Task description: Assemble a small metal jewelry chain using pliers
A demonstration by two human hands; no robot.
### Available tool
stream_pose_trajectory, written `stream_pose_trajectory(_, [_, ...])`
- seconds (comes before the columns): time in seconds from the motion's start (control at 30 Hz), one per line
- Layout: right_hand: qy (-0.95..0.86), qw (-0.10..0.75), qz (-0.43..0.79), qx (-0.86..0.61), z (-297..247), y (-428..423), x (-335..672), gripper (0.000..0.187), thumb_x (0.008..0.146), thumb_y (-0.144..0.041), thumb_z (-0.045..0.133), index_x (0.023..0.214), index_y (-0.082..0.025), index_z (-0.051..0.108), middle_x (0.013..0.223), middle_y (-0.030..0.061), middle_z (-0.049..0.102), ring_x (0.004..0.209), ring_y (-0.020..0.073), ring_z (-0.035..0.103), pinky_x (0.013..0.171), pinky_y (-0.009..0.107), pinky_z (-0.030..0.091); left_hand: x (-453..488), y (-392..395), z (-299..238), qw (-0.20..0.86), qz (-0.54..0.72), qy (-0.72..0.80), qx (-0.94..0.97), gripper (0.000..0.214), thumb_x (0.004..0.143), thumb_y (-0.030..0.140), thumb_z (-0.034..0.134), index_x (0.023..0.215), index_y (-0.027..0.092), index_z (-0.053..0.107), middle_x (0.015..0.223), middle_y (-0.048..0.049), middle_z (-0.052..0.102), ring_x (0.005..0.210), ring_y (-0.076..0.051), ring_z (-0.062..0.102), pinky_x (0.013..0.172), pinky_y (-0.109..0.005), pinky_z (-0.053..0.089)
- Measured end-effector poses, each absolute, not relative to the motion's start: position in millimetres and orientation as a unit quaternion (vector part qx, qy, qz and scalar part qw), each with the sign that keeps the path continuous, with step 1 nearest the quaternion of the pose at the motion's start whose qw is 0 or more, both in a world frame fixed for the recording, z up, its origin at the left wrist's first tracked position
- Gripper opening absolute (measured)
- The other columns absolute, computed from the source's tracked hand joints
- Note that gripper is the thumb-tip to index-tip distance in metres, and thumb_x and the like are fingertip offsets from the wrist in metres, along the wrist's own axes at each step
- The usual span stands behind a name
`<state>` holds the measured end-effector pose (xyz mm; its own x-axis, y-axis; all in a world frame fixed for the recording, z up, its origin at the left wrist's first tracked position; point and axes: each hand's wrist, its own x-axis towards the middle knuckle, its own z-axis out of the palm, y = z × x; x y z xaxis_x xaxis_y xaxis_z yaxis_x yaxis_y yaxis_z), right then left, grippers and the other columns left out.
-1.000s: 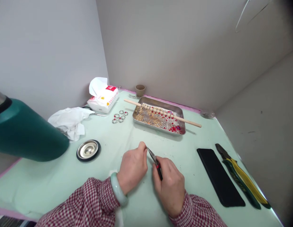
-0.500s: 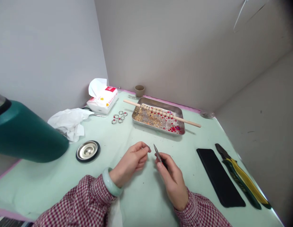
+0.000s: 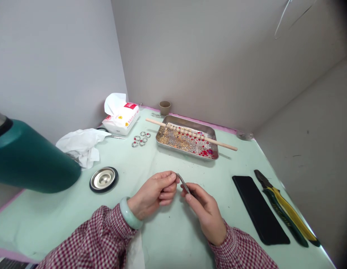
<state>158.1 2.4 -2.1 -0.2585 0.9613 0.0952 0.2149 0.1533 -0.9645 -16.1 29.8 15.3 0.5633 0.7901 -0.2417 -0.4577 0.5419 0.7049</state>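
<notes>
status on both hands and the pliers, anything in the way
Left hand pinched, contents unclear. Right hand holding pliers, tips at left fingertips. No obstruction seen.

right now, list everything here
bottle: 1, green, left
lid: 1, silver, by bottle
crumpled tissue: 1, white, left
tissue pack: 1, white, back
pointed tool: 1, silver, left
tray: 1, silver, back
rings: about 6, silver, by tray
cup: 1, brown, behind tray
beads: many, mixed, in tray
rod: 1, tan, across tray
slab: 1, black, right
large pliers: 1, green-yellow, right
small pliers: 1, grey, in right hand
table cover: 1, green, underneath
bangle: 1, green, front
left hand: 1, front
right hand: 1, front
sleeves: 2, red-white, front
</notes>
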Motion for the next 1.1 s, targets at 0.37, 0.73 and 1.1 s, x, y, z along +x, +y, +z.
stream_pose_trajectory(0.37, [-0.654, 0.368, 0.489, -0.444, -1, 7, 167, 0.02, 0.087, -0.032, 0.05, 0.099, -0.019, 0.06, 0.084, 0.0026, 0.06, 0.074, 0.0144, 0.053, 0.068, 0.026, 0.044, -21, 29, 14, 0.842, 0.335, 0.279, 0.318, 0.022, 0.091, 0.032, 0.045, 0.078, 0.015, 0.049, 0.05, 0.0099, 0.019, 0.04, -0.004, 0.009, 0.036, -0.018, 0.008])
stream_pose_trajectory(0.73, [-0.716, 0.316, 0.439, -0.441, 4, 11, 180, 0.016, 0.087, -0.025, 0.05, 0.097, -0.019, 0.059, 0.087, 0.0035, 0.062, 0.075, 0.0155, 0.055, 0.068, 0.028, 0.044, -24, 30, 18, 0.8, 0.306, 0.335, 0.392, 0.022, 0.089, 0.034, 0.048, 0.081, 0.014, 0.051, 0.05, 0.0098, 0.022, 0.043, -0.004, 0.012, 0.039, -0.02, 0.009])
stream_pose_trajectory(1.1, [-0.709, 0.32, 0.436, -0.452, 3, 11, 179, 0.016, 0.085, -0.025, 0.051, 0.097, -0.018, 0.06, 0.086, 0.0037, 0.062, 0.074, 0.0155, 0.055, 0.068, 0.028, 0.043, -28, 32, 23, 0.831, 0.27, 0.321, 0.366, 0.023, 0.089, 0.036, 0.048, 0.084, 0.014, 0.053, 0.051, 0.0098, 0.019, 0.044, -0.005, 0.01, 0.039, -0.02, 0.009])
